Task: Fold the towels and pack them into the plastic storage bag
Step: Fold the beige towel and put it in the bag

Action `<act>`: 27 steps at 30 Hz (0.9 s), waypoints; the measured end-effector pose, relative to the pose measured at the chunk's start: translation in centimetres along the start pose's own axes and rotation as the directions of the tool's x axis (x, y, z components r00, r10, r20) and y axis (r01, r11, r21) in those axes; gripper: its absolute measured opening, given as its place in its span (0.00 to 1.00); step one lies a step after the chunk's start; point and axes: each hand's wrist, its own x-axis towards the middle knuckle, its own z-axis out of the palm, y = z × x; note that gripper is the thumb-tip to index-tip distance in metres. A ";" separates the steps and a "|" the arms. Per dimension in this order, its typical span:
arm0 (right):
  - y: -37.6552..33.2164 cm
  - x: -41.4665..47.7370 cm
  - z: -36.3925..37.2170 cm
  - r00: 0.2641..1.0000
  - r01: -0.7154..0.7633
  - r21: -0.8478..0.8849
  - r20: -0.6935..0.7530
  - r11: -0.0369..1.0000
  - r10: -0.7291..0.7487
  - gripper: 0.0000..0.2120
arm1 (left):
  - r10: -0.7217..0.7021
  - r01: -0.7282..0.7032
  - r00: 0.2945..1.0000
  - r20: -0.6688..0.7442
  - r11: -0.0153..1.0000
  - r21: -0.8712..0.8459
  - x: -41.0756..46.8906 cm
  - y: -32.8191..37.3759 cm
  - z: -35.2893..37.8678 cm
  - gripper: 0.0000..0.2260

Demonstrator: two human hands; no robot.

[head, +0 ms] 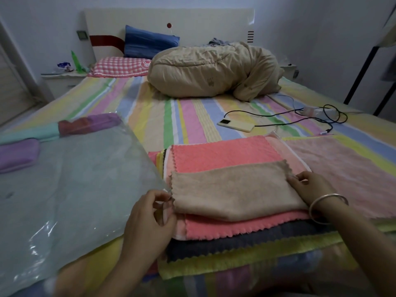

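Note:
A beige towel (233,189), folded in half, lies on top of a stack of flat towels: coral (218,155), dark grey (246,241) and yellow (246,260) below it. My left hand (150,219) pinches the beige towel's left edge. My right hand (310,186), with a silver bangle on the wrist, pinches its far right corner. The clear plastic storage bag (70,189) lies flat to the left, touching the stack. Beyond the bag lie rolled or folded towels in purple (17,154), teal (32,133), and red and purple (87,123).
All of it rests on a bed with a striped sheet (162,116). A pale pink towel (347,166) lies spread at the right. A phone (235,124) with black cables and a charger lies mid-bed. A bundled tan quilt (214,76) and pillows sit at the head.

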 end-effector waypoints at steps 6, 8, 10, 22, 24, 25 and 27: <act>0.2 0.1 0.2 1.000 -0.006 0.002 -0.006 1.000 0.006 0.16 | 0.139 -0.141 0.990 0.026 0.988 0.063 0.7 0.6 0.1 0.13; 0.4 0.2 0.2 1.000 -0.005 0.005 -0.007 1.000 0.005 0.15 | 0.097 -0.095 0.995 -0.036 0.994 0.062 0.9 0.6 0.0 0.14; 0.5 0.2 0.3 1.000 -0.005 0.008 -0.010 1.000 0.006 0.14 | 0.027 -0.021 0.996 -0.087 0.998 0.067 1.1 0.6 -0.2 0.15; 0.5 0.2 0.5 0.999 0.004 -0.012 -0.031 1.000 -0.005 0.15 | 0.080 -0.076 0.996 -0.033 0.991 0.114 1.9 0.3 0.5 0.09; 0.5 0.2 0.6 0.999 -0.001 -0.014 -0.035 1.000 0.000 0.15 | 0.082 -0.079 0.996 -0.024 0.989 0.121 2.2 0.6 0.7 0.09; 0.5 0.3 0.7 0.999 -0.005 -0.017 -0.036 1.000 0.004 0.16 | 0.086 -0.082 0.996 -0.026 0.989 0.122 2.3 0.8 0.9 0.08; 0.6 0.3 0.8 0.999 -0.010 -0.018 -0.038 1.000 0.009 0.16 | 0.111 -0.106 0.993 -0.033 0.986 0.129 2.7 0.9 1.2 0.08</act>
